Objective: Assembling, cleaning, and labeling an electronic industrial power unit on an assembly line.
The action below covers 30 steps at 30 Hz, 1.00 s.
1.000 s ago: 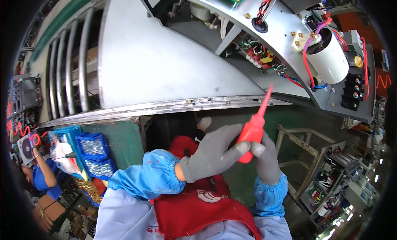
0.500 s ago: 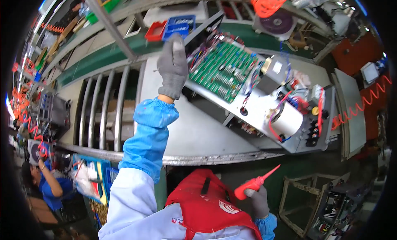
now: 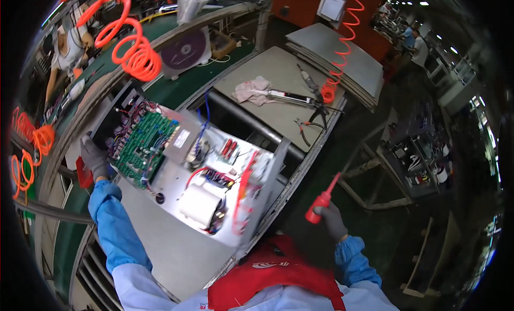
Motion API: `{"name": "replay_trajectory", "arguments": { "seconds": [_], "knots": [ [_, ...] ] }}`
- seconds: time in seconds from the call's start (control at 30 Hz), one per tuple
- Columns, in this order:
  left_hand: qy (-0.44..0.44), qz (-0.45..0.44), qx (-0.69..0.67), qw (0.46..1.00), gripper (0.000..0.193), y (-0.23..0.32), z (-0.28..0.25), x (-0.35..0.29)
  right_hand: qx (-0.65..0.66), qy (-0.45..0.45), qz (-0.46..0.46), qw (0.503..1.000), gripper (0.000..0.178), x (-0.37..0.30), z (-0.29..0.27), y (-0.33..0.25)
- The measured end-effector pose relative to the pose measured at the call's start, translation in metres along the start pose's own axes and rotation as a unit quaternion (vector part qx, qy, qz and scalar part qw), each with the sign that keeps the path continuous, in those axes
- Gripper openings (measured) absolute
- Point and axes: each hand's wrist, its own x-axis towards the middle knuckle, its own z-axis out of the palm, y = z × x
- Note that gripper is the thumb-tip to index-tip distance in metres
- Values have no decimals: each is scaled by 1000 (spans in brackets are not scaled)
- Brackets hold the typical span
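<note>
An open metal electronics chassis [image 3: 176, 196] lies across the workbench, with a green circuit board [image 3: 140, 147], a grey metal box [image 3: 184, 138], a white cylinder [image 3: 199, 205] and red and blue wires inside. At its far left end stands a dark panel [image 3: 115, 110]. My left hand [image 3: 94, 156], in a grey glove, is closed at the chassis's left edge beside this panel; its fingertips are partly hidden. In my gloved right hand [image 3: 333, 221] is a red squeeze bottle [image 3: 319, 204] with a long thin nozzle pointing up, held off the bench's right edge.
Pliers [image 3: 306, 130], a cloth [image 3: 252, 91] and a tube-shaped tool [image 3: 289, 96] lie on the board beyond the chassis. Orange coiled hoses [image 3: 140, 56] hang above. Flat grey sheets [image 3: 342, 59] are stacked behind. Another opened unit [image 3: 417, 155] stands right; people work far off.
My view has swung right. The chassis has turned on the bench and now lies more squarely across its edge, my left hand still at its panel end. The red bottle stays in my right hand.
</note>
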Motion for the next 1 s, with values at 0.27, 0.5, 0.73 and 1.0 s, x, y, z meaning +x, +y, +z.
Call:
{"name": "replay_trajectory", "arguments": {
  "seconds": [0.27,0.5,0.73,1.0],
  "knots": [
    [-178,-69,-93,977,50,205,-46,-119,-252,-25,-57,966,45,173,25,-65],
    [-209,-243,-51,946,41,364,-110,-241,-476,-30,-77,875,53,359,41,-100],
    [-86,-234,88,964,36,446,-59,-302,-571,-23,-189,799,45,481,40,-132],
    [34,-207,237,949,26,456,-24,-303,-743,-20,-279,608,43,556,56,-200]
  ]
}}
